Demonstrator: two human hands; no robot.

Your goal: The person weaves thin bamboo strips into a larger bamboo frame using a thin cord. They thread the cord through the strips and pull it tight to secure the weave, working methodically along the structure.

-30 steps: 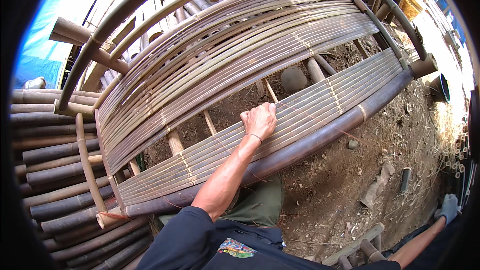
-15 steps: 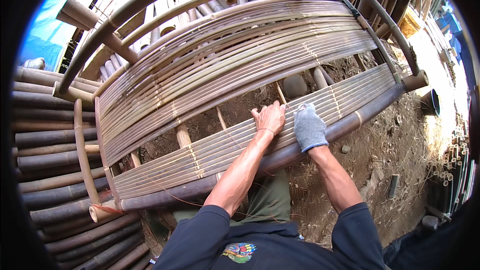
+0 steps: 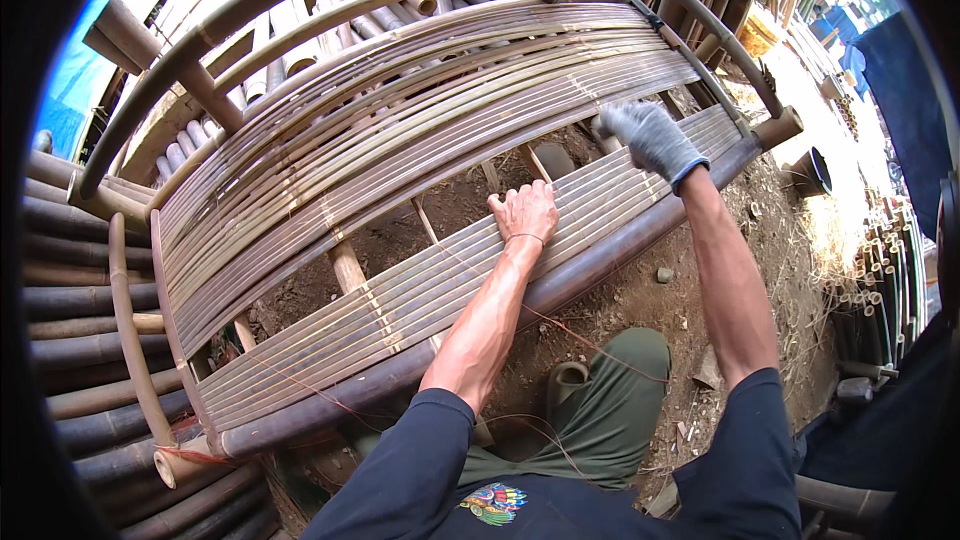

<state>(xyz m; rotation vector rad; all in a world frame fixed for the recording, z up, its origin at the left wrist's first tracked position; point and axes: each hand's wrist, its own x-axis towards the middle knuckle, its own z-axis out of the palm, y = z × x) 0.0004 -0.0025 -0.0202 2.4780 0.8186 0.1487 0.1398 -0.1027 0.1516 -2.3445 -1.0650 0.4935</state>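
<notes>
A bamboo bench (image 3: 420, 140) lies tilted in front of me, its slats curving across a dark bamboo frame pole (image 3: 400, 365). My bare left hand (image 3: 525, 212) presses on the near band of slats (image 3: 350, 315), fingers curled over its far edge beside a narrow upright strip (image 3: 536, 164). My right hand (image 3: 655, 145), in a grey knitted glove, is raised over the right part of the slats, its fingers smeared by motion. A thin reddish strand (image 3: 570, 332) crosses the slats, runs under my left forearm and loops over my knee.
Dark bamboo poles (image 3: 90, 325) are stacked at the left. Cut bamboo tubes (image 3: 380, 10) lie behind the bench. Dirt floor (image 3: 640, 310) with straw and stones is at the right, near a dark container (image 3: 812, 172) and a bundle of thin tubes (image 3: 880, 270).
My gloved right hand has lifted off the slats and moved up and right. My left hand stays on the slat edge. The view has shifted, and my knee now shows with the strand over it.
</notes>
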